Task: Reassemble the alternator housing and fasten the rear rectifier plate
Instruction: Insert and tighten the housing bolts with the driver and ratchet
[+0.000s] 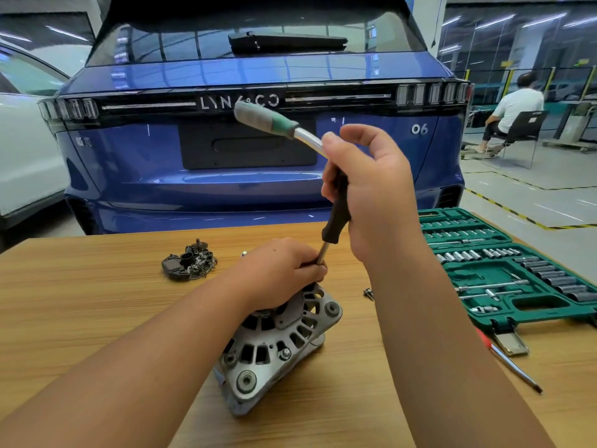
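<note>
Right hand (371, 189) grips driver handle (336, 218); shaft slants down-left to alternator housing (284, 347), where left hand (284, 270) pinches its tip.

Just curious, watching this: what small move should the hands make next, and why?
Probably swing the ratchet handle. The right hand grips the black driver, whose shaft the left hand's fingers steady atop the grey cast-metal alternator housing, so a fastener likely needs tightening.

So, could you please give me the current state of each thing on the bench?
alternator housing: tilted on table, steadied by left hand
black-handled driver: gripped by right hand, with ratchet
rectifier plate: lying loose, unfastened
socket case: open
red screwdriver: lying unused
</note>
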A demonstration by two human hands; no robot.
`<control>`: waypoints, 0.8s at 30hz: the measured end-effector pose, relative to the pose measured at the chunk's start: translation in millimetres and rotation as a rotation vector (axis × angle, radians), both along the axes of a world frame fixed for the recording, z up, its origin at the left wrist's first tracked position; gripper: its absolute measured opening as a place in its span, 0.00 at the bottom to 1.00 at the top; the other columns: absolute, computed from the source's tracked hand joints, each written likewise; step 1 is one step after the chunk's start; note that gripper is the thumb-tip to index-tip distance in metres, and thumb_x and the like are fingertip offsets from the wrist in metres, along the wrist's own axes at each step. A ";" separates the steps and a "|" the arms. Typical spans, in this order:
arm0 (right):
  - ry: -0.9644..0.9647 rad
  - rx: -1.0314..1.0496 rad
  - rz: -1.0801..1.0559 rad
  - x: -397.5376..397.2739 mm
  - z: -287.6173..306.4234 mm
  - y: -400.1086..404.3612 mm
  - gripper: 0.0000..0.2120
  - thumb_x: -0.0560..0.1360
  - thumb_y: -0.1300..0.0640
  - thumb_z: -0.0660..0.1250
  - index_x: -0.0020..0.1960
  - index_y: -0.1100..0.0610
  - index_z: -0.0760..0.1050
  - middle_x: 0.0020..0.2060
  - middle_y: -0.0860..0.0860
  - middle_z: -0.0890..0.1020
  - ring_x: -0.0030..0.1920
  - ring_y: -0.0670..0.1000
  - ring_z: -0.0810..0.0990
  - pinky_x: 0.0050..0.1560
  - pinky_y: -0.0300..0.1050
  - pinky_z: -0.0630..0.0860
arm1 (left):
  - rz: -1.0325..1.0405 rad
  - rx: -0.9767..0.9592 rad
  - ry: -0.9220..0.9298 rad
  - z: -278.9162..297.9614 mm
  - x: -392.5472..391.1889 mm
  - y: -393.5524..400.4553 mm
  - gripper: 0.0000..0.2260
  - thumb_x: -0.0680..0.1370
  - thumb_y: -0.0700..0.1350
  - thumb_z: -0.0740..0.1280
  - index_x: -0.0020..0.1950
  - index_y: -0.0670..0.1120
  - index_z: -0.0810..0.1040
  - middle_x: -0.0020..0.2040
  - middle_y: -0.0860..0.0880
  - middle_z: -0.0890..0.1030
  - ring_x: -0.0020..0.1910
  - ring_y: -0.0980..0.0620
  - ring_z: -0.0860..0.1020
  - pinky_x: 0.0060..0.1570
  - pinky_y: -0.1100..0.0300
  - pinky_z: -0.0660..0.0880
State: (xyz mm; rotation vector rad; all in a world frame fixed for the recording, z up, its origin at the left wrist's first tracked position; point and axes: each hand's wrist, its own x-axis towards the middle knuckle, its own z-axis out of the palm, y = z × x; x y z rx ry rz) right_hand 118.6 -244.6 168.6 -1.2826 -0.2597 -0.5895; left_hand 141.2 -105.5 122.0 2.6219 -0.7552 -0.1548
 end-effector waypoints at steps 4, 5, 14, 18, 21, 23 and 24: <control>0.239 0.267 0.438 -5.6 8.8 -12.0 0.06 0.79 0.55 0.65 0.51 0.57 0.76 0.36 0.51 0.81 0.33 0.48 0.73 0.43 0.44 0.69 | 0.005 -0.009 -0.017 -0.5 0.1 1.0 0.11 0.83 0.56 0.62 0.54 0.53 0.81 0.48 0.54 0.83 0.48 0.53 0.81 0.51 0.50 0.79; 0.252 0.292 0.507 -6.1 9.7 -14.4 0.08 0.76 0.56 0.66 0.52 0.58 0.76 0.38 0.51 0.81 0.35 0.48 0.73 0.45 0.45 0.69 | 0.009 -0.013 -0.018 -0.8 0.3 1.4 0.11 0.83 0.55 0.62 0.53 0.53 0.81 0.48 0.54 0.83 0.48 0.53 0.81 0.51 0.50 0.79; -0.047 0.272 0.566 6.0 -6.4 -14.7 0.08 0.73 0.65 0.69 0.44 0.52 0.76 0.44 0.53 0.80 0.44 0.53 0.80 0.47 0.48 0.74 | 0.015 -0.053 0.002 -0.8 0.9 1.5 0.09 0.83 0.53 0.62 0.55 0.53 0.81 0.50 0.56 0.83 0.50 0.56 0.81 0.56 0.49 0.79; -0.354 -0.355 0.078 14.4 -16.5 -18.0 0.08 0.79 0.62 0.65 0.55 0.53 0.80 0.52 0.55 0.83 0.50 0.55 0.84 0.50 0.48 0.79 | 0.022 -0.068 0.005 -0.7 1.1 0.7 0.09 0.83 0.53 0.62 0.56 0.53 0.81 0.51 0.57 0.84 0.51 0.57 0.81 0.56 0.50 0.78; -0.284 -0.445 0.349 13.8 -11.8 -26.7 0.15 0.80 0.63 0.62 0.63 0.50 0.76 0.52 0.50 0.82 0.51 0.53 0.82 0.53 0.46 0.78 | 0.024 -0.078 0.011 -0.2 0.3 1.5 0.09 0.83 0.53 0.62 0.56 0.53 0.81 0.51 0.56 0.83 0.51 0.56 0.81 0.57 0.50 0.78; -0.168 -0.332 0.543 14.1 -7.1 -30.1 0.15 0.76 0.58 0.66 0.62 0.49 0.78 0.51 0.52 0.81 0.50 0.56 0.81 0.54 0.52 0.77 | 0.025 -0.079 0.016 -0.1 -0.3 2.0 0.10 0.83 0.54 0.62 0.55 0.53 0.81 0.50 0.56 0.83 0.51 0.56 0.81 0.57 0.50 0.78; -0.121 -0.284 0.585 15.2 -5.6 -31.5 0.16 0.72 0.52 0.71 0.60 0.48 0.80 0.51 0.53 0.82 0.51 0.56 0.81 0.55 0.54 0.76 | 0.024 -0.081 0.015 -0.5 -0.1 2.0 0.10 0.83 0.54 0.62 0.55 0.54 0.81 0.50 0.56 0.83 0.50 0.56 0.81 0.56 0.50 0.78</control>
